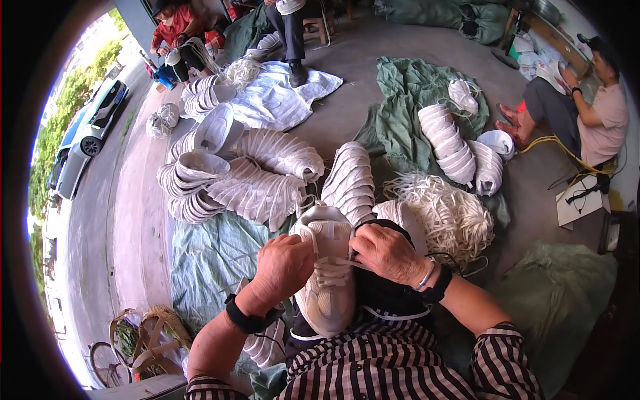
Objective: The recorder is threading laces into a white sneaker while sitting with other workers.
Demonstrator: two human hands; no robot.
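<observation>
A white sneaker [325, 300] lies across my lap, its toe toward me and its opening pointing away. White shoelace [331, 272] runs in rows across its front below the tongue [332, 237]. My left hand [285, 265] is closed at the left edge of the lacing, fingertips pinched on the lace there. At the opposite edge my right hand [385, 252] pinches a strand of lace, which stretches from its fingers over the shoe. The fingers partly cover both eyelet edges.
Nested rows of white shoe uppers [260, 190] lie ahead on sheets. A heap of loose white laces [447, 217] sits at right, near a green cloth [407, 100]. One person [597, 110] sits far right; others work at the back. A car [90, 137] stands outside at left.
</observation>
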